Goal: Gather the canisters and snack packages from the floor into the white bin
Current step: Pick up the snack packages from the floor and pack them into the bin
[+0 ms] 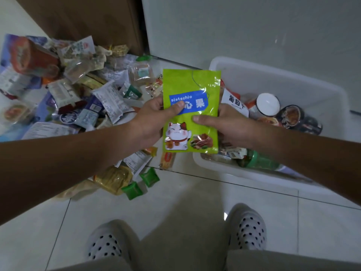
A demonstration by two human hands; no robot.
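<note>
A green pistachio packet (192, 85) with a blue label and a cartoon cat is held upright in front of me, over the left edge of the white bin (293, 83). My left hand (152, 120) grips its left edge, thumb on the blue label. My right hand (226, 122) grips its right edge, thumb on the front. The bin on the right holds several canisters (267, 103), a green bottle (259, 160) and some packets. A wide heap of snack packages (78, 90) lies on the floor at the left.
Small green sachets (149, 178) and a yellow packet (113, 178) lie on the tiles near my left forearm. A brown cardboard box (88, 18) stands behind the heap, a white wall behind the bin. My two dotted slippers (248, 231) are at the bottom.
</note>
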